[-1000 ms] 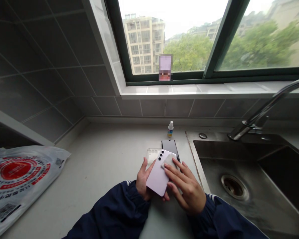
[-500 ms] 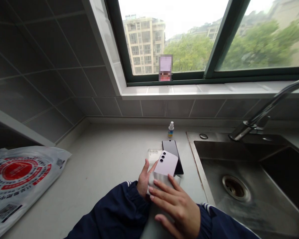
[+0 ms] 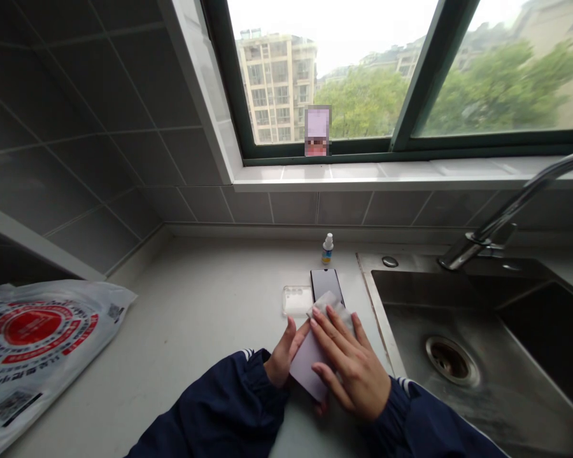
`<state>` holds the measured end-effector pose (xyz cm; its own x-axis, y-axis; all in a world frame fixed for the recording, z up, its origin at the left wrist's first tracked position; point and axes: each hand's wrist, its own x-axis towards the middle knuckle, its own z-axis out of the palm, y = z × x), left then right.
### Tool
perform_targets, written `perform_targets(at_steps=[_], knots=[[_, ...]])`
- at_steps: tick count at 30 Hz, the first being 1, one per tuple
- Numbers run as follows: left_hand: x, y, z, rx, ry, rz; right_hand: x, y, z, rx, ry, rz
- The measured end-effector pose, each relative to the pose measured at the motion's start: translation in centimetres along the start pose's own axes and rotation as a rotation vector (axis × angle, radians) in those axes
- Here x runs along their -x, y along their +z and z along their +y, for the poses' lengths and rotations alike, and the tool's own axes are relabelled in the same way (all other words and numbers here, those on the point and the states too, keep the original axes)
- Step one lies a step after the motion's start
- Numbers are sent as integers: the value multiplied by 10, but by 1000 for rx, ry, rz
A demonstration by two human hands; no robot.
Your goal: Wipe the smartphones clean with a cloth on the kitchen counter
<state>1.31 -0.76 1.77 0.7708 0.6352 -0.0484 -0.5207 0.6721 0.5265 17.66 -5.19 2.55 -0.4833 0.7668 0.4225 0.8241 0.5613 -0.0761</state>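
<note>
My left hand (image 3: 282,356) holds a pale lilac smartphone (image 3: 308,372), back side up, with its fingers under and along the phone. On the phone's upper end, my right hand (image 3: 346,362) lies with its fingers stretched out over a greyish-white cloth (image 3: 332,299), pressing it to the phone. Cloth and fingers hide the camera lenses. Just beyond the hands, a second phone (image 3: 325,282) with a dark frame lies on the counter, its lower part covered from view. A clear phone case (image 3: 296,301) rests left of it.
A small white-capped bottle (image 3: 327,249) stands upright behind the phones on the white counter (image 3: 210,292). To the right is a steel sink (image 3: 410,318) with a chrome faucet (image 3: 501,216). A printed plastic bag (image 3: 52,337) lies at the left.
My right hand has slid the cloth from the phone's lower part up to its camera end. The lenses are now covered and the lower back is bare. The phone has come nearer to me.
</note>
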Motion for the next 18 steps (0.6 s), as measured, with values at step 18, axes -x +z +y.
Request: perform_targets(at_steps=[18], knots=[[-7,-10,-5,134,66,231,5,3,-26,-302,-152,18]])
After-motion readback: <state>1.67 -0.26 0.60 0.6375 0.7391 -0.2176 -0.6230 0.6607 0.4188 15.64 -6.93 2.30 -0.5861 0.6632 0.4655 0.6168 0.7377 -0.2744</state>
